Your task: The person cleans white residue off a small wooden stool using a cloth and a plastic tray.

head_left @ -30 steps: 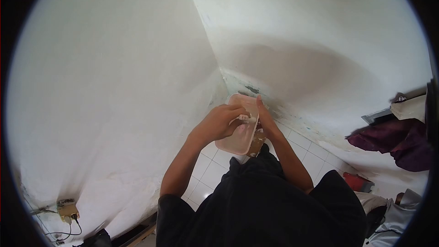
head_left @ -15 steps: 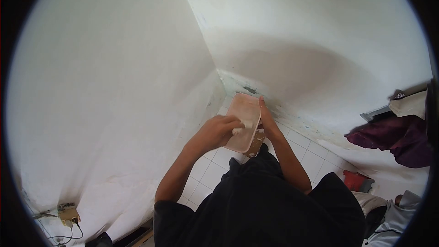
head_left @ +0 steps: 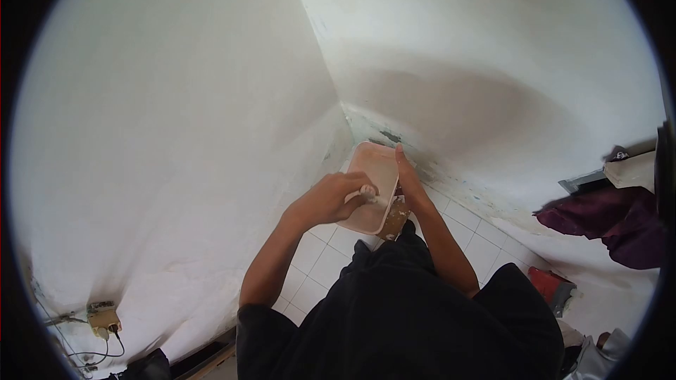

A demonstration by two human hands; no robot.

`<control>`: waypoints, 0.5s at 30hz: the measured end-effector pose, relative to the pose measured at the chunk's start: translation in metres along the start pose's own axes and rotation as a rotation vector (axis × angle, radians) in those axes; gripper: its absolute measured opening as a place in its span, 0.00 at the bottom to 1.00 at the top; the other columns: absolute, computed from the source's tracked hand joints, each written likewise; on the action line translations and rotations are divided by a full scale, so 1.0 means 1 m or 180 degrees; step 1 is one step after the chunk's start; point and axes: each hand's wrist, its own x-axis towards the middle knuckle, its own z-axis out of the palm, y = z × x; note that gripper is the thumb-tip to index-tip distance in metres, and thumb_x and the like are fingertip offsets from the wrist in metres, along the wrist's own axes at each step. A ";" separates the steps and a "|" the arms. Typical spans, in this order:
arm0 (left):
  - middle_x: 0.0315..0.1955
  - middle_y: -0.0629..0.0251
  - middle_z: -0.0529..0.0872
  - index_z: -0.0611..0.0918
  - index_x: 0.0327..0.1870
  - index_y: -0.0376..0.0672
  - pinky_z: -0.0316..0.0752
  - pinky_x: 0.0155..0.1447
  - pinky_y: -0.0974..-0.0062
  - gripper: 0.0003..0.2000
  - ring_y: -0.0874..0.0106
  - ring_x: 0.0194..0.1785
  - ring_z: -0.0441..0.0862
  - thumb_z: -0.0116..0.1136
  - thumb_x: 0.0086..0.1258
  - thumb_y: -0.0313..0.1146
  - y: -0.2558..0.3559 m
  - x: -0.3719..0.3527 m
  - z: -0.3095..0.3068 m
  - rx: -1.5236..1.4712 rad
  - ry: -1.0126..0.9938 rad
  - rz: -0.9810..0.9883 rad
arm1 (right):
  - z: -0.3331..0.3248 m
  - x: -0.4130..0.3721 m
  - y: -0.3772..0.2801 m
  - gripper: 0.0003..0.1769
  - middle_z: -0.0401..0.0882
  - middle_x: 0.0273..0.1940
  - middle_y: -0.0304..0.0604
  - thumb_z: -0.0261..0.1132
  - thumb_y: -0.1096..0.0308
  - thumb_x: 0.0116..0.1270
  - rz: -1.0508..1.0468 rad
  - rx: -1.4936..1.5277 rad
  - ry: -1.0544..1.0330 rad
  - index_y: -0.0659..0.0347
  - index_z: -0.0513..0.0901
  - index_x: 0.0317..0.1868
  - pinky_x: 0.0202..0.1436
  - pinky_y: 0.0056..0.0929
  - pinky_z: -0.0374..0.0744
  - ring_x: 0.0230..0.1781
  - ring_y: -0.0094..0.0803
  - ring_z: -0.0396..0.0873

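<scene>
My right hand grips the right rim of a shallow pinkish tray, thumb up along its edge. The rectangular tray has rounded corners and is tilted in front of my body. Over its inside, my left hand is closed with bent fingers around a small whitish lump; I cannot make out what kind of thing it is. Part of the lump is hidden by the fingers. Below the tray shows a brown surface with pale spots.
White walls meet in a corner just ahead, with peeling paint low down. White floor tiles lie underneath. Dark purple cloth hangs at right, above a red container. A socket box with plugged cables is at lower left.
My left hand has shifted slightly up within the tray, and its fingers curl differently around the whitish lump. My right hand keeps its hold on the tray; the view has turned slightly.
</scene>
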 end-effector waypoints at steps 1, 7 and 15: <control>0.43 0.62 0.89 0.86 0.46 0.42 0.80 0.50 0.59 0.09 0.55 0.44 0.87 0.64 0.67 0.23 0.000 0.005 -0.001 0.0139 0.0127 0.0079 | 0.001 0.002 0.004 0.48 0.80 0.62 0.48 0.38 0.22 0.74 -0.0076 -0.0011 -0.0031 0.54 0.73 0.73 0.50 0.41 0.84 0.58 0.37 0.82; 0.44 0.62 0.89 0.86 0.47 0.45 0.79 0.52 0.60 0.10 0.56 0.45 0.86 0.64 0.66 0.25 -0.005 0.024 -0.005 0.0816 0.0484 0.0263 | 0.005 -0.004 0.004 0.47 0.80 0.61 0.46 0.38 0.23 0.75 -0.0173 0.0097 -0.0327 0.52 0.73 0.72 0.50 0.41 0.84 0.56 0.37 0.82; 0.49 0.66 0.88 0.86 0.50 0.48 0.78 0.55 0.61 0.16 0.57 0.47 0.84 0.65 0.62 0.22 -0.012 0.021 0.006 0.1173 0.0721 0.0466 | 0.000 0.000 0.007 0.48 0.82 0.59 0.44 0.37 0.23 0.75 -0.0382 0.0202 -0.0365 0.55 0.75 0.71 0.49 0.39 0.84 0.56 0.35 0.83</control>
